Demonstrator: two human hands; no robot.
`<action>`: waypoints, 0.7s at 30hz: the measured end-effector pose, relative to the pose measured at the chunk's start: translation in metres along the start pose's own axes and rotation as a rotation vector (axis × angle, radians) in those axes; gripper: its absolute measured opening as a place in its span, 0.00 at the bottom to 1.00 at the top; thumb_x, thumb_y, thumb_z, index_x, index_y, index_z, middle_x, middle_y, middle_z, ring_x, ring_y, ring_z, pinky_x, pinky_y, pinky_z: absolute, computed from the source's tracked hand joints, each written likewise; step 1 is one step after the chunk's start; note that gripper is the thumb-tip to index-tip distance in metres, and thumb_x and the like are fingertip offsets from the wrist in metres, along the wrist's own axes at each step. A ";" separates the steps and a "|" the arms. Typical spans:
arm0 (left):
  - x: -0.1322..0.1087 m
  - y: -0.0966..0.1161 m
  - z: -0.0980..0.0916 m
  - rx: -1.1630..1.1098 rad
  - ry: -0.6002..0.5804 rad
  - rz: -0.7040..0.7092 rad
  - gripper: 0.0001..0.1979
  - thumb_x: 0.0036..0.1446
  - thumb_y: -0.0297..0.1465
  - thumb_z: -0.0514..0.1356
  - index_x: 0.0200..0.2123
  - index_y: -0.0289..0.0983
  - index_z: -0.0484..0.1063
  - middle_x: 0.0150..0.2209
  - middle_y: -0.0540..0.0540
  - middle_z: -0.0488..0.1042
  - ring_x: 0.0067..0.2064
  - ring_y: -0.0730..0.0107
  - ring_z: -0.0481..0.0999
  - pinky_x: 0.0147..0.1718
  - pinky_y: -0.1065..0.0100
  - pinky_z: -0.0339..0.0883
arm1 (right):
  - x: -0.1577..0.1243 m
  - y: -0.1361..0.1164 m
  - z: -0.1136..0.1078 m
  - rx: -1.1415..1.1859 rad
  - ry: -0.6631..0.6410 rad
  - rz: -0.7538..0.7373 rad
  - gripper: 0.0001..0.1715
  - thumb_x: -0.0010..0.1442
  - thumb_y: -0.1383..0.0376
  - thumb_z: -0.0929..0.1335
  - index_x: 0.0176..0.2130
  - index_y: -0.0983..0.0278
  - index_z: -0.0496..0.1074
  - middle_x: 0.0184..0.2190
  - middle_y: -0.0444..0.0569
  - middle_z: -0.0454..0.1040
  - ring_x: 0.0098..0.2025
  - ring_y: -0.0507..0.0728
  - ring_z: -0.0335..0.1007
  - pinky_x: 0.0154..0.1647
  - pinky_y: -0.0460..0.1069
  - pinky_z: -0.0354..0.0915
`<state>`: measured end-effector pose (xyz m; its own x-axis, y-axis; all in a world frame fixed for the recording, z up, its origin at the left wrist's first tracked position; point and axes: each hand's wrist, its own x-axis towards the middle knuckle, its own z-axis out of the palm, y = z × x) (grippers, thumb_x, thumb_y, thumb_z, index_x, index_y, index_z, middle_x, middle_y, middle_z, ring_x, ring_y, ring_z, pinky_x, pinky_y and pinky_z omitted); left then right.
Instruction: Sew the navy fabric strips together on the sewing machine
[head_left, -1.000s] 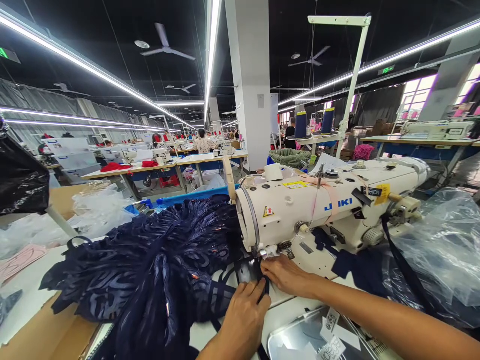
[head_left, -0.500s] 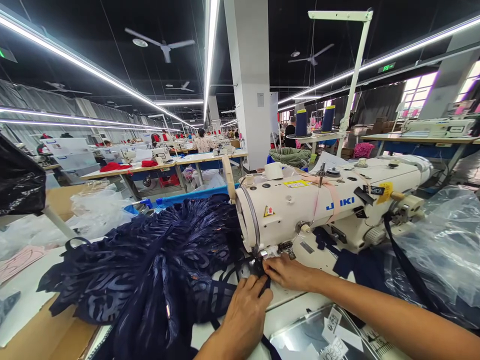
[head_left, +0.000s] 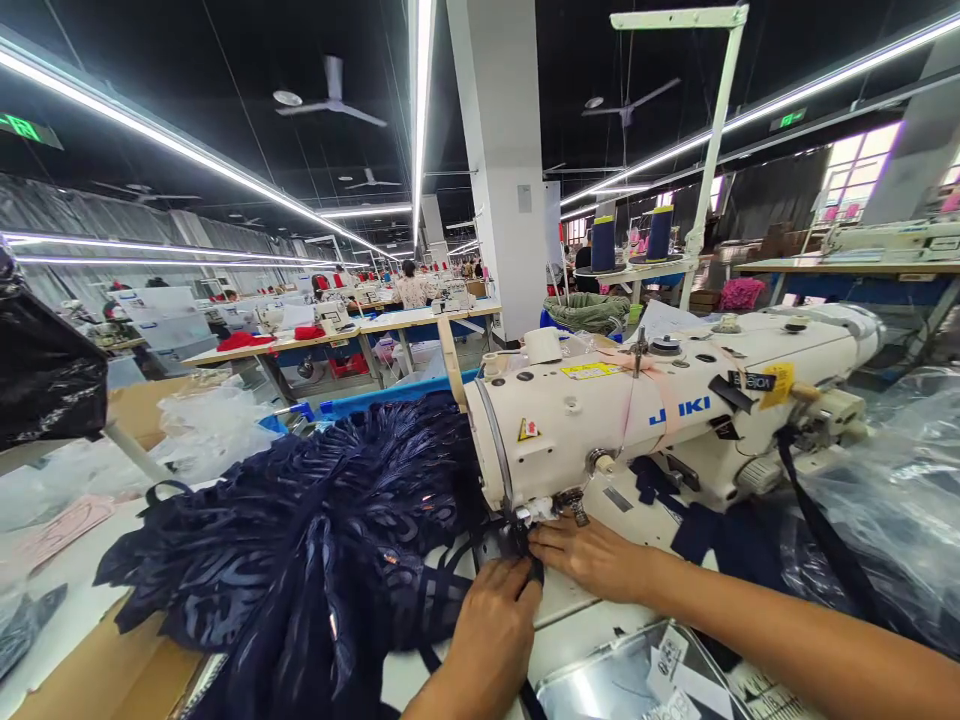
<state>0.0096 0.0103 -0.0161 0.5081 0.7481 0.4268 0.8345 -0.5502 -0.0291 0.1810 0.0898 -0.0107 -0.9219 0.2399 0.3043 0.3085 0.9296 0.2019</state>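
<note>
A white JUKI sewing machine (head_left: pixel 592 430) stands before me, its needle area low at the left end of the head. A dark navy lace-patterned garment (head_left: pixel 300 570) lies bunched to the left, and narrow dark straps run from it to the presser foot. My left hand (head_left: pixel 491 625) is closed, fingers curled on the dark fabric just in front of the foot. From the right, my right hand (head_left: pixel 592 555) has its fingers fairly straight and pressed together, tips at the fabric's edge beside the foot. Both sets of fingertips partly hide the cloth there.
A metal tray (head_left: pixel 622 680) with white labels (head_left: pixel 682 680) sits at the front edge. Clear plastic bags (head_left: pixel 885 500) crowd the right side. Brown cardboard (head_left: pixel 112 665) lies at lower left. Navy thread cones (head_left: pixel 602 243) stand behind the machine. Other people work at far tables.
My right hand's fingers have straightened and flattened beside the presser foot. My left hand has shifted very slightly, still on the fabric. The view has turned a little.
</note>
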 end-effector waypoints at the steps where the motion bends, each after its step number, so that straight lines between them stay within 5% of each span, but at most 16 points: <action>1: 0.002 0.001 0.002 0.024 0.003 -0.007 0.14 0.44 0.18 0.50 0.32 0.36 0.68 0.40 0.42 0.73 0.42 0.63 0.71 0.44 0.61 0.65 | 0.000 0.002 0.000 -0.001 -0.003 0.001 0.17 0.56 0.76 0.59 0.46 0.73 0.66 0.43 0.57 0.69 0.43 0.59 0.64 0.42 0.52 0.62; 21: 0.013 -0.001 0.022 0.181 -0.018 -0.051 0.16 0.41 0.17 0.50 0.34 0.35 0.70 0.40 0.41 0.74 0.41 0.61 0.73 0.41 0.59 0.66 | -0.001 0.007 0.011 0.039 -0.037 0.104 0.26 0.52 0.79 0.57 0.51 0.72 0.62 0.48 0.58 0.67 0.48 0.60 0.64 0.45 0.55 0.62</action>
<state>0.0197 0.0288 -0.0310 0.4662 0.7810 0.4155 0.8834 -0.4366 -0.1705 0.1812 0.0993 -0.0192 -0.8937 0.3451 0.2868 0.3942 0.9091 0.1344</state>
